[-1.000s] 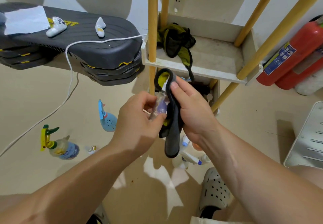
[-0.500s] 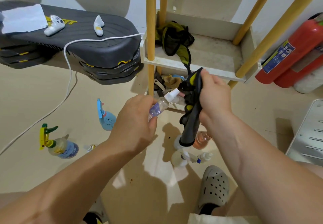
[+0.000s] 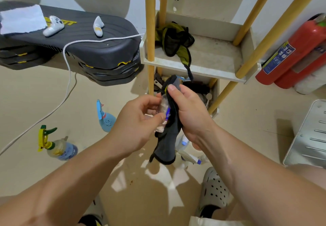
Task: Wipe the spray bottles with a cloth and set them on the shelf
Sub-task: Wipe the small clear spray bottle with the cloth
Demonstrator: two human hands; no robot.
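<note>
My left hand (image 3: 135,119) grips a small clear spray bottle (image 3: 163,106) with a purple label, held in front of the shelf. My right hand (image 3: 190,112) holds a dark grey cloth (image 3: 167,144) wrapped against the bottle's right side, thumb pressing on top. The cloth's tail hangs down below both hands. The white shelf (image 3: 211,72) with yellow posts stands just behind. On the floor lie a blue spray bottle (image 3: 105,118), a yellow-green trigger bottle (image 3: 58,146) and more bottles (image 3: 187,153) partly hidden under my right wrist.
A green-black cloth (image 3: 174,40) lies on the shelf's upper tier. A black stepper stack (image 3: 74,38) with white controllers and a cable sits left. Red fire extinguishers (image 3: 296,52) stand right, a white ribbed panel (image 3: 308,137) lower right. My grey clog (image 3: 215,190) is on the floor.
My right hand, which had pulled away with the cloth, has come back and folded the cloth around the bottle again. The left hand keeps its grip on the bottle.
</note>
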